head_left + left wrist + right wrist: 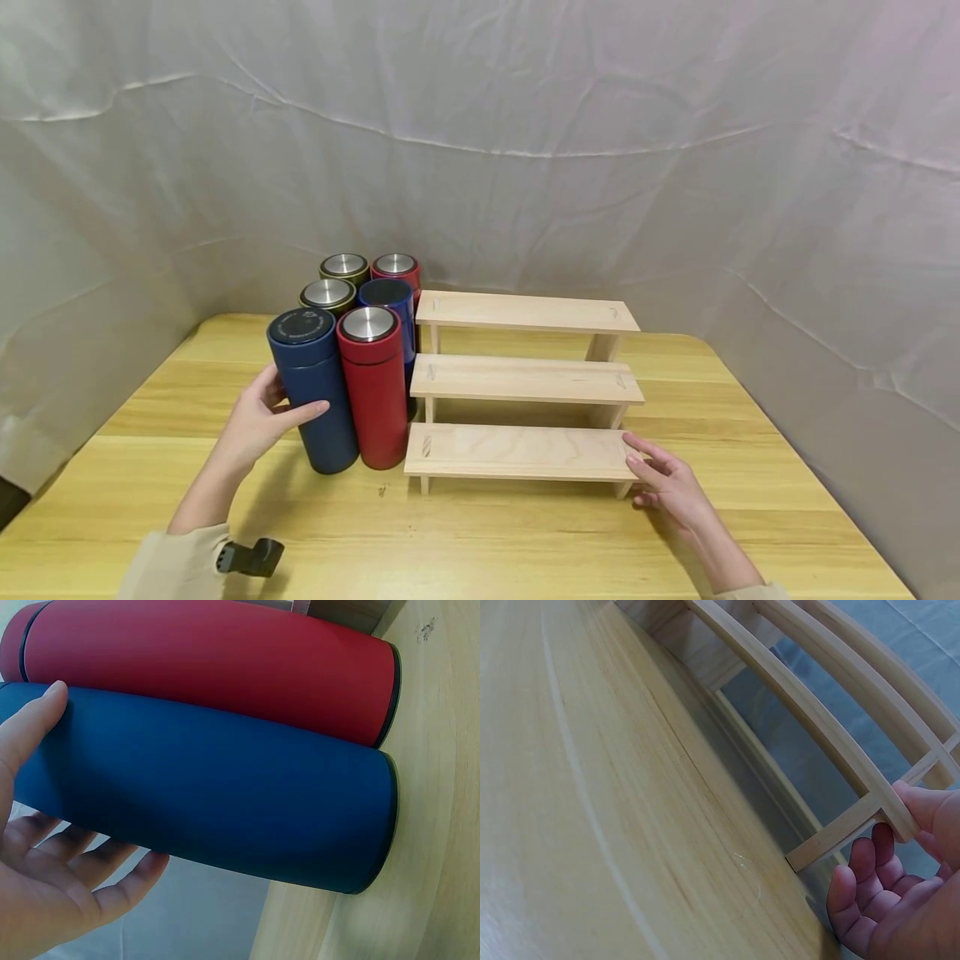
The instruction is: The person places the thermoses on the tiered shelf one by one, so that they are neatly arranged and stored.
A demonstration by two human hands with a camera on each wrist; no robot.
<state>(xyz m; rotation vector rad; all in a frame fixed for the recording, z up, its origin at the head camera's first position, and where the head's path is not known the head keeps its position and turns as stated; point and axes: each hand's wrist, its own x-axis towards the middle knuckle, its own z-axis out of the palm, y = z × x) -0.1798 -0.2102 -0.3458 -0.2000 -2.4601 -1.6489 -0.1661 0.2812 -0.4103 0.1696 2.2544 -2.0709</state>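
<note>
My left hand (258, 421) holds a dark blue thermos (322, 408), thumb across its front and fingers behind it. In the left wrist view the blue thermos (202, 780) touches or nearly touches a red thermos (210, 667) with a steel lid. Both stand upright on the table. To their right is a three-tier wooden display shelf (517, 454). At its lower right end, my right hand (671, 487) pinches the bottom board, thumb on top and fingers beneath, as the right wrist view shows with the hand (900, 892) at the board's corner.
Behind the front pair stand several more thermoses: a glossy blue one (387, 292), two with steel lids and yellowish rims (328, 293), and a red one (396, 265). A grey cloth (525, 167) hangs behind the wooden table (465, 550).
</note>
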